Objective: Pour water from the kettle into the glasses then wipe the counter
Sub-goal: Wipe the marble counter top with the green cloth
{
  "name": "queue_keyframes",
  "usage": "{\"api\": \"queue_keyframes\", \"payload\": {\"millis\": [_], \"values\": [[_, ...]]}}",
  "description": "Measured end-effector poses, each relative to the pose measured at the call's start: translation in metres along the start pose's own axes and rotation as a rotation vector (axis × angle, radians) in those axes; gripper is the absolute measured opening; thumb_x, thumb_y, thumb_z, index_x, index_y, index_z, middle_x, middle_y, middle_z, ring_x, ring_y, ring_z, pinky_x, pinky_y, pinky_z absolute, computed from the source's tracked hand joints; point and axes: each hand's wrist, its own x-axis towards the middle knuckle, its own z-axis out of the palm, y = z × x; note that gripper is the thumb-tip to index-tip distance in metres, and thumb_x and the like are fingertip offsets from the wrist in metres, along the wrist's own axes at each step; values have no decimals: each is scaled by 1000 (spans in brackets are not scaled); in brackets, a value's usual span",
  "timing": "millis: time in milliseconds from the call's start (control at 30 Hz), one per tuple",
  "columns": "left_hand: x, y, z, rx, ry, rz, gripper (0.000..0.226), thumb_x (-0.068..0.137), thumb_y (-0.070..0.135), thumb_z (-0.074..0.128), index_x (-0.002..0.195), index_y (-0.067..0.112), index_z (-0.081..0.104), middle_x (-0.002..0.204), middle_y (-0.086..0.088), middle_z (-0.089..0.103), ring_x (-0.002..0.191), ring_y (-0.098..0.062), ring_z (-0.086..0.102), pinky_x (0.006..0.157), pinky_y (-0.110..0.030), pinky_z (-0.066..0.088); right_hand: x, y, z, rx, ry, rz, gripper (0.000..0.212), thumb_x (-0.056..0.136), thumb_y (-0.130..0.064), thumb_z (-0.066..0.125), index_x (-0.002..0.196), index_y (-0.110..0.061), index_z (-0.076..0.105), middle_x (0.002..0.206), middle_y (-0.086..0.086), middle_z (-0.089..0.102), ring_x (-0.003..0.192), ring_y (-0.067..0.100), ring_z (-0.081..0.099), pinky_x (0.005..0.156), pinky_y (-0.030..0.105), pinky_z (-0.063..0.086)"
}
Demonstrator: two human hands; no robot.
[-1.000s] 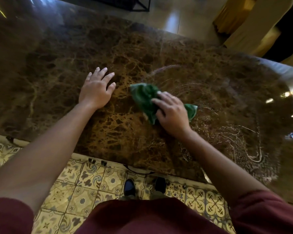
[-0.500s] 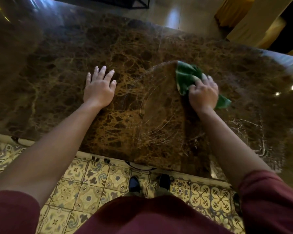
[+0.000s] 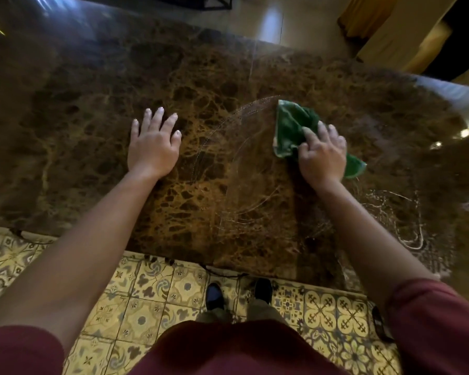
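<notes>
**Maroon top, short sleeves, dark shoes**

The person wears a dark red, maroon-toned shirt (image 3: 244,350) that fills the bottom of the view. Its short sleeves end above the elbows: the left sleeve (image 3: 19,353) at the lower left corner, the right sleeve (image 3: 439,328) at the lower right, its hem a plain folded edge. Both forearms are bare, with no watch, band or ring visible on the left hand (image 3: 153,147) or the right hand (image 3: 322,155). Below the shirt show khaki-coloured trouser legs (image 3: 263,311) and two dark, rounded shoes (image 3: 214,295).
</notes>
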Motion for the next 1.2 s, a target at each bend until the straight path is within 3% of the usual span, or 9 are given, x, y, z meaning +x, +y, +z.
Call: {"api": "queue_keyframes", "payload": {"millis": [133,267,400,500,633,767,933,1000,1200], "values": [[1,-1,0,0,-1,12,57,106,50,22,159,29,28,170,-2,16,157,-22,5,127,-48,3,-75,-62,9,46,-3,-397,46,103,-36,41,145,-28,58,164,10,42,156,33,29,128,55,18],[1,0,0,7,-6,-4,56,106,49,23,159,30,28,170,-2,16,157,-22,5,127,-47,3,-134,-20,3,67,-71,-701,41,103,-32,50,142,-27,62,162,6,46,155,31,34,128,56,21],[0,2,-2,9,-11,-4,57,106,49,22,159,30,27,170,-2,16,157,-22,5,127,-47,3,-35,44,-8,21,49,-206,49,100,-36,38,141,-21,61,159,14,47,150,39,39,125,59,22],[0,1,-1,11,-13,-1,57,106,50,22,159,30,27,170,-2,16,157,-22,5,127,-48,3,15,23,-6,15,18,77,61,96,-39,30,146,-18,58,162,16,43,151,39,34,123,57,24],[1,0,0,4,-12,6,57,106,50,23,159,29,27,170,-2,16,157,-23,6,127,-48,4,-74,-54,7,76,-23,-358,46,99,-30,44,140,-24,63,162,11,45,154,36,32,127,58,18],[2,-3,2,2,2,10,57,106,50,23,159,30,28,170,-2,17,157,-23,6,127,-48,4,-125,-23,3,82,-97,-677,41,102,-29,49,140,-28,63,161,6,47,153,32,36,127,59,21],[1,1,-1,-1,-6,-7,56,106,49,24,158,30,29,170,-1,16,157,-22,6,126,-46,2,-4,38,-13,8,3,52,58,98,-36,31,149,-21,55,165,13,39,153,39,32,124,59,22],[1,2,-2,-6,-2,-8,56,106,49,24,158,30,29,170,-1,17,157,-22,6,126,-46,2,-2,8,-7,-10,11,107,60,97,-36,31,151,-19,52,165,17,37,153,40,29,123,57,22],[1,1,-1,-12,-12,-16,56,106,48,26,159,29,30,170,-1,16,157,-21,5,127,-46,2,-140,-65,16,59,-85,-582,45,102,-32,44,143,-29,60,163,7,45,154,35,34,126,60,22]]}}
